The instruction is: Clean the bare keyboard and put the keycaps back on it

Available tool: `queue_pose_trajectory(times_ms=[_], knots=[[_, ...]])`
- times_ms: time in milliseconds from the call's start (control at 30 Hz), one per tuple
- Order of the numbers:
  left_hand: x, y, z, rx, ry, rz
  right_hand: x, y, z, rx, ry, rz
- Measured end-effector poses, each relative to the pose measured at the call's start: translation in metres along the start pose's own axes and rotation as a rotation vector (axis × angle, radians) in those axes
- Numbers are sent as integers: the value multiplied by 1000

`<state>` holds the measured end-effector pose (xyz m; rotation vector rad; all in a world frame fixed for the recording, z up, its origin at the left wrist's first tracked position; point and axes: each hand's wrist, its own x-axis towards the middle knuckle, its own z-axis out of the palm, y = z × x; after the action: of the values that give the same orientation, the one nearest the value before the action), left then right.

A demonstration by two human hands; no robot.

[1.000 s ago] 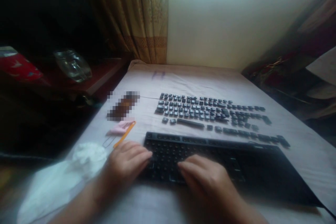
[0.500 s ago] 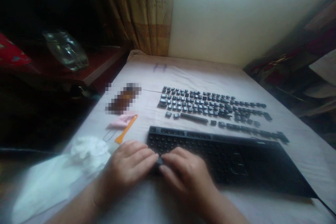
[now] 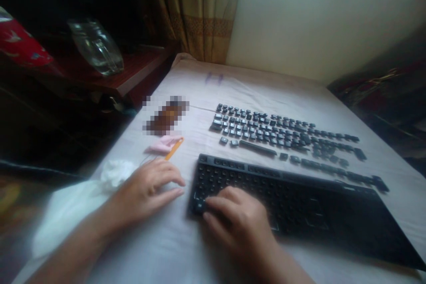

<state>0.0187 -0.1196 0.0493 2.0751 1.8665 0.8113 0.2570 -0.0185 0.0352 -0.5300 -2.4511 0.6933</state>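
A black keyboard (image 3: 346, 217) lies on the cloth-covered bed with most of its keycaps off, showing bare key posts. At its near left corner sits a single keycap (image 3: 199, 204). The fingertips of my right hand (image 3: 241, 215) close in against that keycap's right side, thumb below and forefinger above. My left hand (image 3: 153, 188) is just left of the keyboard, fingers apart and holding nothing. Partly behind it lies an orange plastic tool (image 3: 175, 148). Beyond the keyboard, loose keycaps (image 3: 253, 131) are laid out in rows, with the long space bar (image 3: 258, 148) among them.
A pink cloth (image 3: 163, 144) lies beside the orange tool, and a blurred-out brown item (image 3: 167, 116) behind it. White crumpled material (image 3: 66, 213) is under my left forearm. A glass jar (image 3: 98, 49) stands on a dark red wooden table (image 3: 140, 69) at the left.
My left hand has let go of the keyboard's corner and moved left, its fingers opening. My right hand stays at the corner keycap. The whole view has shifted slightly.
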Motion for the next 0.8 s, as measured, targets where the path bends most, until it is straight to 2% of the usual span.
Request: queue_pose_trajectory(times_ms=[167, 333, 567, 800], knots=[[1, 3, 8, -74, -109, -56, 4, -4, 1, -31, -48, -12], [2, 10, 12, -118, -140, -110, 6, -7, 3, -46, -53, 1], [3, 17, 11, -106, -239, -268, 6, -12, 5, -54, -69, 49], [5, 23, 13, -122, -251, -350, 6, -12, 5, -59, -64, 52]])
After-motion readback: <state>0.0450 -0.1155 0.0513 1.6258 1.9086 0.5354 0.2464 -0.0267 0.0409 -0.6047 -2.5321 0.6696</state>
